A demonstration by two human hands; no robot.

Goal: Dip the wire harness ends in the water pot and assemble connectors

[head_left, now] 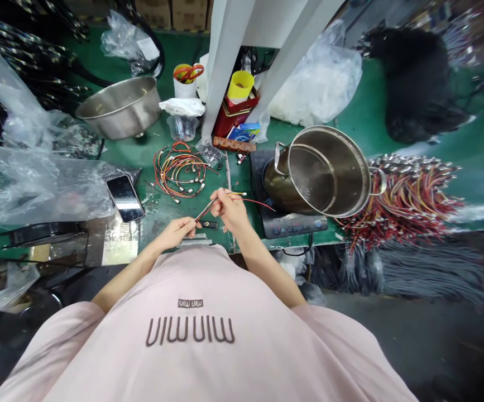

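Head view shows the steel pot [329,173] empty on a black hotplate [283,223], with both hands just left of it: the left hand [177,231] pinches a thin tool [206,210], the right hand [231,209] grips a red-and-yellow wire [248,196]. Farther left on the green worktop [350,123] lie a wire bundle [178,170] and a phone [125,197]; a steel bowl [120,109], its contents hidden, stands beyond them.

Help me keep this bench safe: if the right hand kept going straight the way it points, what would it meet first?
Probably the loose coil of red, orange and yellow wires on the green mat, up-left of the right hand. Depth is unclear; the thin metal tool held by the left hand lies close by.
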